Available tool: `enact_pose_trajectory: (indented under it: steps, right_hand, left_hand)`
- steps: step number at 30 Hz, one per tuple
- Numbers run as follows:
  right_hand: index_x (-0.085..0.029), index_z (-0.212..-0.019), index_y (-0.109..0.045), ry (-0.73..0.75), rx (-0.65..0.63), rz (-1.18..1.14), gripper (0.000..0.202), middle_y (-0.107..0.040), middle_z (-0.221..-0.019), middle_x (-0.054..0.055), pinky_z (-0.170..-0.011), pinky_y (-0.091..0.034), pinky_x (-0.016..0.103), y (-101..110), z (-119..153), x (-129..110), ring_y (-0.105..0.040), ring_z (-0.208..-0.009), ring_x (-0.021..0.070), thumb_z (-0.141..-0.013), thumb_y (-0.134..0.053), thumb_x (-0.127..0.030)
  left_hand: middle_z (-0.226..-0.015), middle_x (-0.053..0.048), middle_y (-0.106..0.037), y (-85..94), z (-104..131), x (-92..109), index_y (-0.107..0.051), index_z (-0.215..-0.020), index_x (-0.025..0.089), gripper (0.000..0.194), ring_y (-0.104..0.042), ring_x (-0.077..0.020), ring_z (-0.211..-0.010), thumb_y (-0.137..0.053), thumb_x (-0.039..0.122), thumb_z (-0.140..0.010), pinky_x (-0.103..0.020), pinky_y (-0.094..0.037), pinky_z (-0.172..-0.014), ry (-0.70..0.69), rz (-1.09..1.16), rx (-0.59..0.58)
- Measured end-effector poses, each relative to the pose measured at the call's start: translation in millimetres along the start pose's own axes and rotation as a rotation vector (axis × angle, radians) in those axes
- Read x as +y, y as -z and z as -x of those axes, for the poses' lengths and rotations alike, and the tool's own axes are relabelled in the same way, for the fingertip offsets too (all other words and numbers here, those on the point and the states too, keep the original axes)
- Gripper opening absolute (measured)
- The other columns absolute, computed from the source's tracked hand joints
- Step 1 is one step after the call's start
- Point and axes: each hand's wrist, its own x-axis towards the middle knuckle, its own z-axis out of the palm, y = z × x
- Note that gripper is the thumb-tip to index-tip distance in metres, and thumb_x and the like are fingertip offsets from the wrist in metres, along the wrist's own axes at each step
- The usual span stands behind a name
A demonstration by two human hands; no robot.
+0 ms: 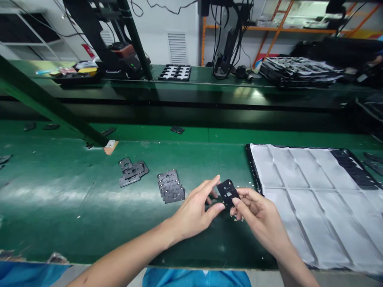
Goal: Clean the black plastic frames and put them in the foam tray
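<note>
Black plate (231,189) in pinched right fingers (244,210)

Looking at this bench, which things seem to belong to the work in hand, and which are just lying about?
Likely in use:
- black plate in the right hand, left hand beside it
- overlapping plates
- loose plate pile
- white-lined tray

Probably just lying about:
- cluttered black bin, back left
- stacked trays, back right
</note>
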Motion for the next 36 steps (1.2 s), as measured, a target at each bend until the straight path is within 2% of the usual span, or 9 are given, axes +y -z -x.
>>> enact_pose_trajectory:
  steps: [2,5,7,9,14,17,20,28,36]
  right_hand:
    - [-0.025,-0.116,-0.071,0.077,0.013,0.135,0.02,-0.073,-0.082,0.001,-0.065,-0.055,0.029,-6.5,0.0,1.8,-0.07,-0.071,0.0176,-0.105,-0.064,-0.039]
    - [-0.028,-0.115,-0.075,0.209,0.036,0.31,0.016,-0.073,-0.094,0.003,-0.072,-0.053,0.031,-14.0,-0.7,0.6,-0.068,-0.078,0.0181,-0.105,-0.064,-0.034]
    - [-0.028,-0.116,-0.075,0.247,0.08,0.296,0.016,-0.072,-0.097,0.003,-0.074,-0.053,0.03,-20.6,-0.6,-0.3,-0.068,-0.083,0.0186,-0.104,-0.065,-0.034]
    - [-0.027,-0.116,-0.074,0.223,0.1,0.204,0.017,-0.072,-0.095,0.003,-0.074,-0.055,0.028,-29.5,0.6,-0.2,-0.069,-0.082,0.018,-0.104,-0.066,-0.035]
    - [-0.023,-0.098,-0.068,0.116,-0.016,0.042,0.022,-0.071,-0.075,-0.001,-0.062,-0.054,0.023,-51.5,6.4,-0.5,-0.067,-0.062,0.0134,-0.109,-0.056,-0.037]
    - [-0.024,-0.102,-0.068,0.149,-0.001,0.064,0.017,-0.069,-0.074,-0.002,-0.063,-0.055,0.023,-56.1,9.0,-3.2,-0.067,-0.063,0.0132,-0.109,-0.057,-0.034]
    - [-0.025,-0.106,-0.068,0.196,0.01,0.143,0.012,-0.066,-0.073,-0.003,-0.063,-0.052,0.023,-55.8,9.9,-5.7,-0.065,-0.062,0.0127,-0.109,-0.057,-0.03]
    - [-0.025,-0.097,-0.063,0.309,0.005,0.278,0.014,-0.061,-0.072,-0.004,-0.062,-0.047,0.023,-57.2,8.2,-9.4,-0.061,-0.062,0.0122,-0.109,-0.056,-0.023]
    - [-0.025,-0.095,-0.062,0.302,0.003,0.287,0.016,-0.059,-0.071,-0.005,-0.061,-0.045,0.023,-59.0,7.9,-11.0,-0.06,-0.06,0.0116,-0.109,-0.055,-0.024]
  left_hand:
    - [-0.122,-0.011,-0.068,7.5,4.4,11.5,-0.043,-0.159,0.019,0.07,-0.067,-0.0197,-0.096,-0.071,0.03,-0.096,-0.033,-0.059,-0.081,0.09,0.127,0.023]
    - [-0.094,-0.005,-0.07,15.2,6.7,19.1,-0.066,-0.126,0.015,0.034,-0.061,-0.0132,-0.071,-0.064,0.037,-0.101,-0.025,-0.049,-0.063,0.19,0.269,0.073]
    - [-0.067,0.002,-0.06,17.1,9.1,17.3,-0.066,-0.099,0.015,0.03,-0.052,-0.01,-0.057,-0.056,0.041,-0.106,-0.022,-0.04,-0.055,0.232,0.343,0.107]
    - [-0.057,0.006,-0.054,17.6,13.9,13.5,-0.059,-0.09,0.016,0.034,-0.049,-0.0092,-0.051,-0.053,0.045,-0.108,-0.022,-0.038,-0.054,0.255,0.406,0.14]
    - [-0.067,0.003,-0.058,23.0,28.4,12.8,-0.062,-0.105,0.016,0.032,-0.053,-0.0104,-0.058,-0.046,0.042,-0.111,-0.022,-0.041,-0.058,0.23,0.444,0.063]
    - [-0.078,0.001,-0.058,26.7,32.4,17.0,-0.068,-0.11,0.015,0.035,-0.052,-0.0093,-0.061,-0.041,0.037,-0.113,-0.023,-0.042,-0.062,0.173,0.379,0.054]
    - [-0.084,-0.001,-0.057,26.2,33.4,17.6,-0.067,-0.106,0.014,0.038,-0.051,-0.008,-0.06,-0.038,0.037,-0.114,-0.023,-0.042,-0.062,0.139,0.373,0.091]
    - [-0.071,0.003,-0.05,18.2,34.2,10.3,-0.056,-0.098,0.015,0.04,-0.043,-0.0072,-0.051,-0.034,0.043,-0.114,-0.022,-0.036,-0.054,0.119,0.464,0.15]
    - [-0.078,0.001,-0.051,14.7,33.1,7.1,-0.058,-0.095,0.015,0.038,-0.043,-0.0072,-0.054,-0.033,0.037,-0.114,-0.023,-0.036,-0.056,0.09,0.443,0.198]
